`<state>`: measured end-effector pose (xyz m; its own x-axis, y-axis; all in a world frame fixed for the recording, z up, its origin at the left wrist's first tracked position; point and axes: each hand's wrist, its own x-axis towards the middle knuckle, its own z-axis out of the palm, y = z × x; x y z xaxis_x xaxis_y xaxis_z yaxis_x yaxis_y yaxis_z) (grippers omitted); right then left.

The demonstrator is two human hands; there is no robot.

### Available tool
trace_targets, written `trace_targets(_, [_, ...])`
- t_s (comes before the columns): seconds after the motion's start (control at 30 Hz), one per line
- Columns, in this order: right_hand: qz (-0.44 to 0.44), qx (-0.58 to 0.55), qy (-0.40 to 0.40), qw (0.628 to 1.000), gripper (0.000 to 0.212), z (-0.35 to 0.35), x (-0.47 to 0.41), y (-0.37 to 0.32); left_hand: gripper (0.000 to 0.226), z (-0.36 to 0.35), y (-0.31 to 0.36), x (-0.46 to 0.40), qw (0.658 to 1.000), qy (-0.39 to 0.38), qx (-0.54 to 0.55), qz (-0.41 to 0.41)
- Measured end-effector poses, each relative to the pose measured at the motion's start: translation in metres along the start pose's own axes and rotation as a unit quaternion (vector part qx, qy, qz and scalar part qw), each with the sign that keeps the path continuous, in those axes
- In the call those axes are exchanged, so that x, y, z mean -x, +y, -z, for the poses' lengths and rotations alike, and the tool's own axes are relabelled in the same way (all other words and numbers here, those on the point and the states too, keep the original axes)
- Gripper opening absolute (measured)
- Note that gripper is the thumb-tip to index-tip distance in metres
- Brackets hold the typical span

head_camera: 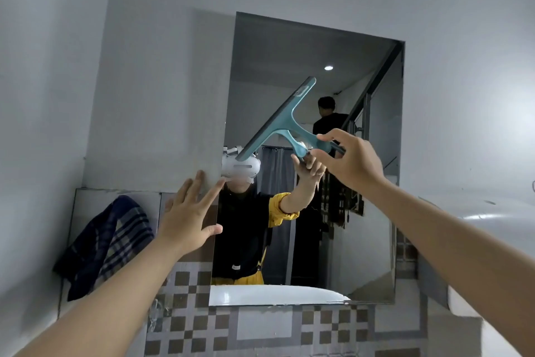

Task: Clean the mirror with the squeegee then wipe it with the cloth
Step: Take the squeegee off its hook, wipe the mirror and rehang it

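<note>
A frameless rectangular mirror (362,241) hangs on the grey wall. My right hand (350,161) grips the handle of a teal squeegee (282,122), whose dark rubber blade lies tilted across the mirror's middle, top end to the upper right. My left hand (188,212) is spread open with its fingers apart against the mirror's left edge. A dark checked cloth (107,243) hangs on the wall at the lower left, apart from both hands.
Brown and white checked tiles (333,327) run below the mirror. A white rounded basin or tank (492,217) sits at the right. The mirror reflects me and another person standing by a staircase behind.
</note>
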<state>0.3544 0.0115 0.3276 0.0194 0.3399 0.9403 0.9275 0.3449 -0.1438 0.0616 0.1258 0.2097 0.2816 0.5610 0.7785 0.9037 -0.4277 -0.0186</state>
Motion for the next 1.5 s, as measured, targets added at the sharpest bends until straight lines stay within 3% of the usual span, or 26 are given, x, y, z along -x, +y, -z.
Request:
trace_targets(0.33, [-0.009, 0.001, 0.014, 1.0, 0.037, 0.043, 0.005, 0.083, 0.105, -0.007, -0.002, -0.003, 1.0, -0.007, -0.001, 0.009])
trace_targets(0.53, [-0.013, 0.006, 0.016, 1.0, 0.025, 0.052, 0.006, 0.091, 0.105, -0.003, 0.002, -0.002, 1.0, -0.012, 0.008, 0.014])
trace_targets(0.87, [-0.118, -0.016, 0.056, 0.991, 0.019, 0.068, 0.039, 0.124, 0.109, -0.009, -0.001, -0.003, 1.0, 0.002, 0.016, 0.01])
trace_targets(1.2, [-0.207, -0.088, 0.067, 0.972, 0.018, 0.023, 0.079, 0.094, 0.109, -0.011, -0.002, -0.004, 1.0, 0.004, 0.027, 0.012])
trace_targets(1.5, [-0.331, -0.17, 0.11, 0.922, 0.017, -0.006, 0.086, 0.035, 0.104, -0.003, 0.009, -0.002, 1.0, -0.009, 0.013, 0.027])
